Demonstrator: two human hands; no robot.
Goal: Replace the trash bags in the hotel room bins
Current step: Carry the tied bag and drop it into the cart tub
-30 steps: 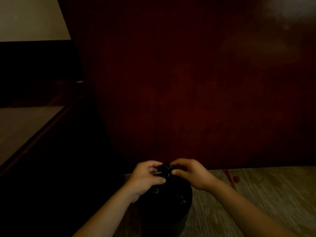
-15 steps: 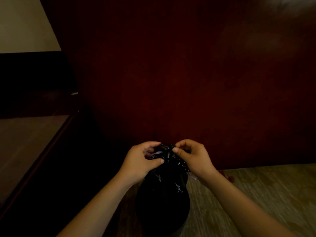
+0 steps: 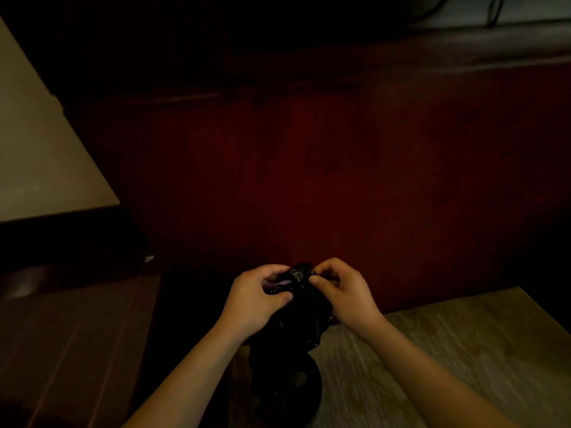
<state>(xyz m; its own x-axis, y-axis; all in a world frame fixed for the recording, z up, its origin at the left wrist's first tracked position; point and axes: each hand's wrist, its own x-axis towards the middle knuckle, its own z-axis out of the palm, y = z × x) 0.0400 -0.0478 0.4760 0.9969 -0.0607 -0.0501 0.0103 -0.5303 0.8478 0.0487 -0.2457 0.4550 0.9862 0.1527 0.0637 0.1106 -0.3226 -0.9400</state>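
Both hands are up at the neck of the crinkled, glossy black plastic trash bag (image 3: 299,319). The film is thin and wrinkled, catching small glints where it is bunched into a tight knob at the top. The left hand (image 3: 256,296) has its fingers curled over that gathered top, with the thumb pressing in from below to pinch the plastic. The right hand (image 3: 343,291) meets it from the other side, thumb and forefinger nipped onto the same bunch, the other fingers curled. A sliver of something pale purple (image 3: 282,282) shows between the left fingers, too small to make out.

The bag's body hangs straight down from the two grips, narrowing and then swelling into a dark round bin (image 3: 287,396), whose rim is lost in the gloom. Behind stands a smooth, dark red wooden panel (image 3: 309,180). To the right lies a streaky, grey-brown wood-grain floor (image 3: 448,350), and a pale, flat wall (image 3: 37,149) shows at far left.
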